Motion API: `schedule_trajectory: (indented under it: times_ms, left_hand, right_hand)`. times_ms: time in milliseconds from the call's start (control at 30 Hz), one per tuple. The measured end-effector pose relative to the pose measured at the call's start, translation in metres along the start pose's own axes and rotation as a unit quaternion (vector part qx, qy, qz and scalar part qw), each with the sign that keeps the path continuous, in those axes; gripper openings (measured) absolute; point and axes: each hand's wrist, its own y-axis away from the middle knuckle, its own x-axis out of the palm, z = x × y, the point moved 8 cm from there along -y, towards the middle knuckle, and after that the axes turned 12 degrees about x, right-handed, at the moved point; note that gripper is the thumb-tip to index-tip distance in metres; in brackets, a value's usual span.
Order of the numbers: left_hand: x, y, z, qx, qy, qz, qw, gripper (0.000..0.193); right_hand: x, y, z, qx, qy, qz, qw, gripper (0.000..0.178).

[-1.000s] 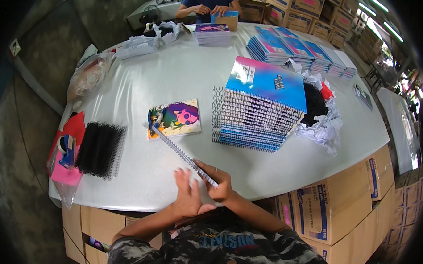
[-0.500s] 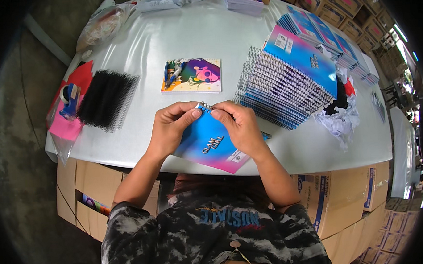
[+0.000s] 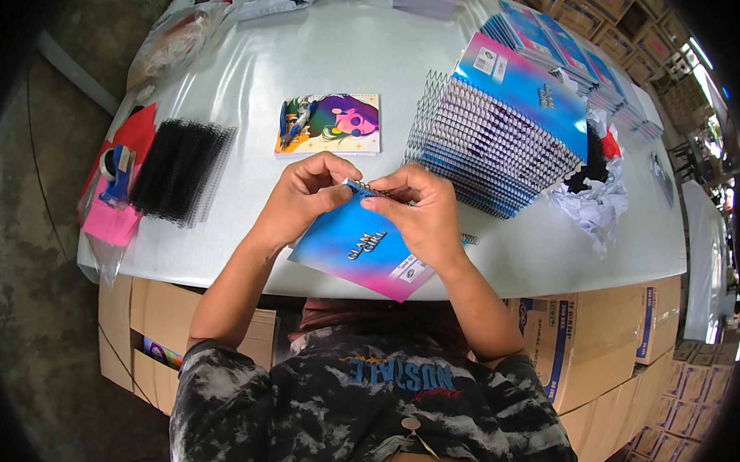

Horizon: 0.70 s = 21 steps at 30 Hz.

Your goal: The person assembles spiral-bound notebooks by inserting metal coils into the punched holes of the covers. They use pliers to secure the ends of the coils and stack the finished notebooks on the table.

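Note:
Between my hands, near the front edge of the table, is a blue-and-pink notebook [image 3: 337,242], tilted with its spiral edge away from me. A dark wire spiral [image 3: 366,186] runs through that edge, partly covered by my fingers. My left hand [image 3: 312,194] pinches the notebook's far left corner, by the end of the spiral. My right hand [image 3: 423,212] is closed on the spiral edge, thumb on the cover and fingers behind the wire. Past them lies another notebook [image 3: 349,120] with a colourful portrait cover, with blue-handled pliers [image 3: 296,123] on top.
A tall stack of spiral notebooks [image 3: 506,126] stands right of my hands, beside crumpled paper [image 3: 592,209]. Black wire spirals [image 3: 181,169] lie at left, next to a blue tape dispenser [image 3: 118,176] and a pink sheet [image 3: 109,222]. Cardboard boxes [image 3: 598,345] sit below the table [image 3: 223,262].
My right thumb has shifted left over the cover by the spiral, and my left fingers are bent differently at the corner. The whole view has shifted slightly.

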Motion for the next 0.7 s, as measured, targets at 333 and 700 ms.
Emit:
schedule_trajectory:
  times_ms: [333,700]
  left_hand:
    - [0.006,-0.009,0.001,-0.052,-0.087,0.080,0.992,0.011]
    - [0.054,-0.041,-0.114,0.159,-0.335,0.048,0.928,0.021]
  right_hand:
    - [0.006,0.022,0.031,-0.121,0.187,-0.082,0.971,0.018]
    - [-0.115,0.084,0.126,-0.335,0.094,-0.351,0.869,0.031]
